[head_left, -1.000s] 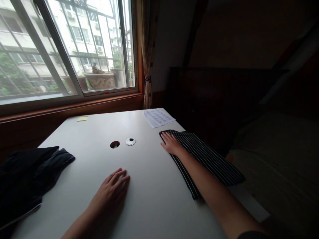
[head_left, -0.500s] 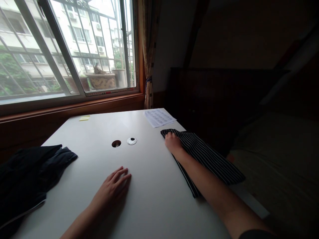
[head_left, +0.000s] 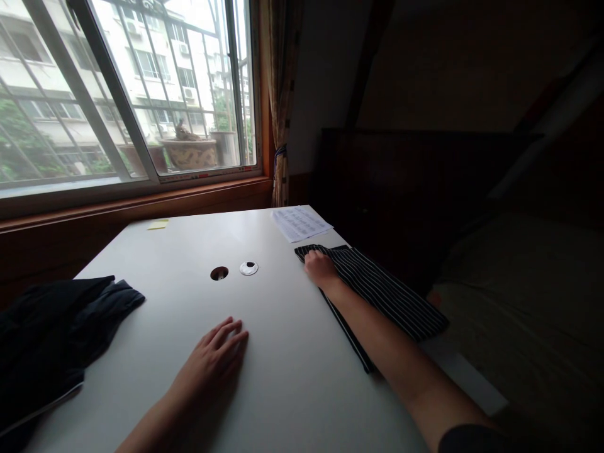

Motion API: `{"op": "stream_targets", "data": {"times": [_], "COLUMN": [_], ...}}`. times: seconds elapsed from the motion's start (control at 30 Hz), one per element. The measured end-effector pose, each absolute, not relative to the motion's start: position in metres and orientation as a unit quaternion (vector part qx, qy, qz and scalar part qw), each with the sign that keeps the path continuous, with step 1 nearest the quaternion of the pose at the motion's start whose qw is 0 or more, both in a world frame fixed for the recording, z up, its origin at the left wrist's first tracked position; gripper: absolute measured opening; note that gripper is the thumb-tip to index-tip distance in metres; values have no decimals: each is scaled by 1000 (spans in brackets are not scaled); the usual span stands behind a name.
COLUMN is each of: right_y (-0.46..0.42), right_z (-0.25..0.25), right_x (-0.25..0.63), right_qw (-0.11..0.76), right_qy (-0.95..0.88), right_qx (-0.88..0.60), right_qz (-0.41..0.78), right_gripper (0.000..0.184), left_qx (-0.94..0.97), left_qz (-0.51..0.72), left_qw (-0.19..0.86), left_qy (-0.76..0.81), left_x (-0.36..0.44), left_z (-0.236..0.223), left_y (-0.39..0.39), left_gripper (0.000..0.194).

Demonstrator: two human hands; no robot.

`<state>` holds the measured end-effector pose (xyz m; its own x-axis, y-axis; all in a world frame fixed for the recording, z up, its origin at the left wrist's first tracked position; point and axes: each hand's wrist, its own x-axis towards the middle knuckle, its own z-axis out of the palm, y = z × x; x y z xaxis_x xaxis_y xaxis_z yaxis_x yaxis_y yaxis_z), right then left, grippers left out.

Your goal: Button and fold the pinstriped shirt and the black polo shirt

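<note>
A black cloth garment with thin white stripes lies folded along the right side of the white table. My right hand is closed on its far left corner, with the fingertips partly hidden in the fabric. The forearm crosses over the garment and covers part of it. My left hand rests on the tabletop with its fingers stretched out and holds nothing. Dark clothing is heaped at the left edge of the table.
Printed sheets lie at the far right corner, and a yellow sticky note at the far left. Mid-table is a round cable hole beside its loose cover. A barred window and a tied curtain stand behind.
My right hand has drawn the striped garment a little to the left, and its right end has shifted inward too. My left hand has stayed in place.
</note>
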<state>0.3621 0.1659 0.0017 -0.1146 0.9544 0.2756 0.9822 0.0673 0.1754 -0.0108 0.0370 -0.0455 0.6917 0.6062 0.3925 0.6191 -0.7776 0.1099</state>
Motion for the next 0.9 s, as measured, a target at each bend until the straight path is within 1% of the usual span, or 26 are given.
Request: {"op": "stream_targets", "data": {"times": [0.1, 0.17, 0.27, 0.37, 0.47, 0.53, 0.67, 0.9], "right_y": [166, 166, 161, 148, 129, 118, 114, 131], "right_z": [2, 3, 5, 5, -2, -8, -18, -22], "right_x": [354, 352, 360, 375, 387, 389, 383, 373], "right_qw": [55, 64, 77, 98, 78, 56, 55, 65], "right_qy": [-733, -730, -721, -728, -746, -752, -755, -748], "right_qx": [-661, -667, -678, -676, -661, -655, -653, -660], "right_qz": [-147, -137, -117, -52, 20, 41, 34, 2], "right_gripper": [23, 24, 38, 56, 66, 64, 49, 49], "left_qx": [-919, -920, -922, -923, -923, -923, -921, -920], "left_qz": [-212, -209, -205, -204, -200, -199, -200, -205], "left_qw": [15, 17, 25, 29, 26, 23, 14, 11], "left_qy": [-331, -331, -327, -326, -326, -328, -335, -334], "left_x": [-10, -10, -11, -12, -13, -13, -13, -12], "left_z": [-44, -45, -47, -48, -50, -50, -50, -50], "left_y": [36, 36, 37, 38, 39, 38, 38, 37], "left_gripper": [42, 43, 43, 43, 43, 43, 43, 43]}}
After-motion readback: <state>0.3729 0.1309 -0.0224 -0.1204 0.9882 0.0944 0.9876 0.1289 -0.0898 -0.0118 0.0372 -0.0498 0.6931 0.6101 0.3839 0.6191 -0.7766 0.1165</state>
